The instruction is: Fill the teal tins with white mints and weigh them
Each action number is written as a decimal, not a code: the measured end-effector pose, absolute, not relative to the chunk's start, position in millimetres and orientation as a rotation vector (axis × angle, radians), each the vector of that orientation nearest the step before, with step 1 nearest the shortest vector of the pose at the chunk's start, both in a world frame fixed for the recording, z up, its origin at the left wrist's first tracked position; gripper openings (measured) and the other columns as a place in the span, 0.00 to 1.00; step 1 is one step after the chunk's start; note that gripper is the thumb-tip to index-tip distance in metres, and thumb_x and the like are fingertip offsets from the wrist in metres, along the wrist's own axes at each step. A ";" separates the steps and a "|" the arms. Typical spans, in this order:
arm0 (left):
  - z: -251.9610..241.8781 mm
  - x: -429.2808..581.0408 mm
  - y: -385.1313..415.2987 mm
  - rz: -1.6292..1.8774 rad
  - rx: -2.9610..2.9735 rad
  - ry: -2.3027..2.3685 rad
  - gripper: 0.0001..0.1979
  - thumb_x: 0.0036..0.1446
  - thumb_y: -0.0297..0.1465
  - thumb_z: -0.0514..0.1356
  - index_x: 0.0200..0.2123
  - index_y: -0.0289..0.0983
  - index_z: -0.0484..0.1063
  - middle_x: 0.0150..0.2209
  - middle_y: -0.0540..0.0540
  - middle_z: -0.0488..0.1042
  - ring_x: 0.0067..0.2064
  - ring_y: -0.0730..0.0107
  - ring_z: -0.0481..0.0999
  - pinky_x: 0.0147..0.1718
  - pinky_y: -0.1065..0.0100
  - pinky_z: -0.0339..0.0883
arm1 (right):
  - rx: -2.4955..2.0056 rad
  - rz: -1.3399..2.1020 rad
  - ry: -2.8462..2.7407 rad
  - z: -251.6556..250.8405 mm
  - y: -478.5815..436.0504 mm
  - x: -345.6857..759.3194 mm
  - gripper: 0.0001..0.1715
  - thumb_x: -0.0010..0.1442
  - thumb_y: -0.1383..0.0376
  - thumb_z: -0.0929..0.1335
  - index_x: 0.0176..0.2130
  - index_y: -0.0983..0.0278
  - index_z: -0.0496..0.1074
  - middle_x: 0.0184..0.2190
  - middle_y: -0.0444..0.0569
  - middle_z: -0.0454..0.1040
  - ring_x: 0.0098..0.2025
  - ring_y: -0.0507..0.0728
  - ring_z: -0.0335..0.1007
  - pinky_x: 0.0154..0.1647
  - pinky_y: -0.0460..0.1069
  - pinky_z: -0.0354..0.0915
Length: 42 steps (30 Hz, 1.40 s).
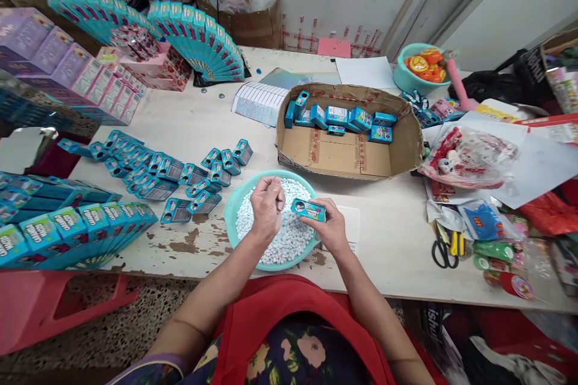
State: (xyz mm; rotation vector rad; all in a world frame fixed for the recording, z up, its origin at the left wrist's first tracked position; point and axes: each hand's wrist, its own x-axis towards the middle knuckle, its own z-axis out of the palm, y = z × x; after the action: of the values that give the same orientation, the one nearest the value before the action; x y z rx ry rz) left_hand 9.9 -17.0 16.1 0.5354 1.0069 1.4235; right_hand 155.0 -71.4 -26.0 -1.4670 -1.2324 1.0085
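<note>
A teal bowl [232, 207] full of small white candy pellets [289, 240] sits at the table's near edge. My left hand [267, 207] hovers over the pellets with its fingers curled into a loose fist; what it holds is hidden. My right hand [329, 228] grips a small teal box [308, 210] by its end, held level over the bowl's right side. Its round opening faces up, close to my left fingertips.
Several teal boxes [180, 177] lie in a loose row left of the bowl. A cardboard tray [343, 153] behind it holds more boxes [338, 115]. Flat box stacks [72, 228] fan out at left. Scissors [445, 249], bags and toys crowd the right.
</note>
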 end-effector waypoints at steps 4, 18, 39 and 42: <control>14.1 30.8 -22.8 1.387 0.636 0.974 0.12 0.54 0.38 0.62 0.29 0.37 0.65 0.17 0.55 0.63 0.18 0.79 0.64 0.18 0.76 0.57 | -1.468 1.024 -1.263 -24.3 -74.0 147.2 0.23 0.43 0.59 0.77 0.41 0.57 0.75 0.40 0.47 0.70 0.45 0.57 0.68 0.49 0.54 0.65; -23.6 11.2 46.0 1.419 0.908 1.215 0.11 0.53 0.39 0.60 0.29 0.37 0.67 0.20 0.53 0.66 0.23 0.74 0.69 0.24 0.73 0.64 | -1.672 0.915 -0.883 -41.1 -103.4 218.1 0.26 0.45 0.57 0.76 0.43 0.61 0.72 0.40 0.49 0.73 0.40 0.58 0.71 0.41 0.52 0.68; -46.2 93.7 255.7 0.836 2.080 1.783 0.17 0.55 0.28 0.59 0.47 0.28 0.62 0.45 0.45 0.70 0.46 0.65 0.69 0.49 0.58 0.61 | -1.890 0.065 -1.001 -70.5 -140.6 297.6 0.21 0.57 0.66 0.69 0.51 0.61 0.65 0.47 0.53 0.68 0.52 0.59 0.66 0.53 0.60 0.66; -12.3 90.4 148.8 0.928 2.002 1.450 0.17 0.50 0.31 0.63 0.43 0.33 0.66 0.40 0.49 0.72 0.37 0.72 0.70 0.38 0.68 0.66 | -1.784 0.011 -1.289 -38.8 -109.6 278.9 0.26 0.56 0.65 0.70 0.53 0.59 0.63 0.49 0.54 0.68 0.54 0.60 0.65 0.55 0.62 0.64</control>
State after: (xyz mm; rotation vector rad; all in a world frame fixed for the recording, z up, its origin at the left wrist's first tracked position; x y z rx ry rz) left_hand 90.4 148.8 -12.3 2.0024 1.4501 0.9283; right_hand 278.9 -109.6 -38.8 -1.7837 -1.2895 0.0110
